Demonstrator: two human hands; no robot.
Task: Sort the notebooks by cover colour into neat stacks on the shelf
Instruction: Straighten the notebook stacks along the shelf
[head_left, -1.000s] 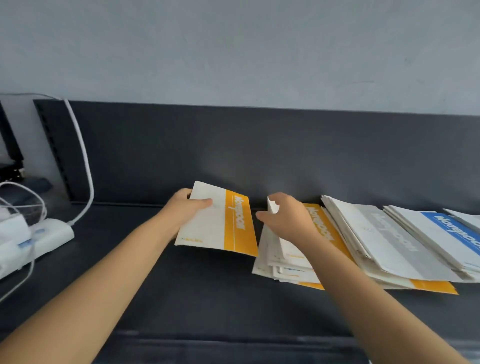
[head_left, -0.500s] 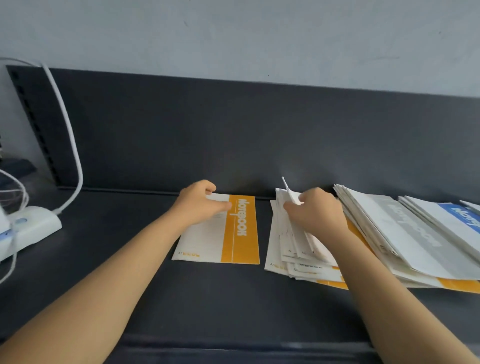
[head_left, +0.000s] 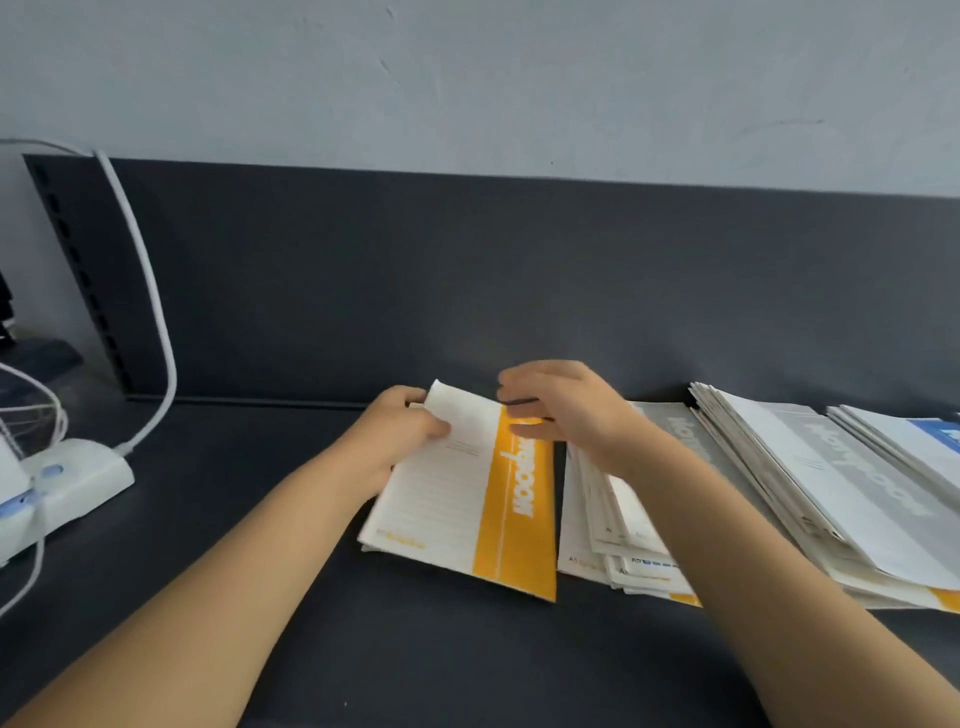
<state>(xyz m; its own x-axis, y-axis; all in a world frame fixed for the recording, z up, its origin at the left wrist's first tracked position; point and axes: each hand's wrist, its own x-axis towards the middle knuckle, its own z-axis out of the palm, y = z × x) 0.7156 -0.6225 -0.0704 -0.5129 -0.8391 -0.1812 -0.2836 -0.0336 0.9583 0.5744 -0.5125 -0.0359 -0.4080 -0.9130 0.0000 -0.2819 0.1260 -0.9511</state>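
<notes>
R hand (head_left: 561, 410) came over from mixed pile (head_left: 608, 525), now pinches top edge of orange notebook (head_left: 514, 499); L hand (head_left: 400, 436) grips its far corner. Notebook rests on shelf (head_left: 467, 654), just left of pile. Orange stack just begun; grey notebooks (head_left: 841, 457), blue notebook (head_left: 935, 431) & pile not sorted yet. White cable (head_left: 156, 322), plug box (head_left: 78, 483) far left, not in way.

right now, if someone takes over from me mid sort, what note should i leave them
Left hand: grips the far left corner of the orange notebook.
Right hand: pinches its far edge at the orange band.
It lies skewed on the shelf, seemingly over another.
Unsorted pile, fanned, lies to its right, with a grey notebook and a blue notebook.
Done: orange stack begun.
Left: square it, then sort the pile.
</notes>
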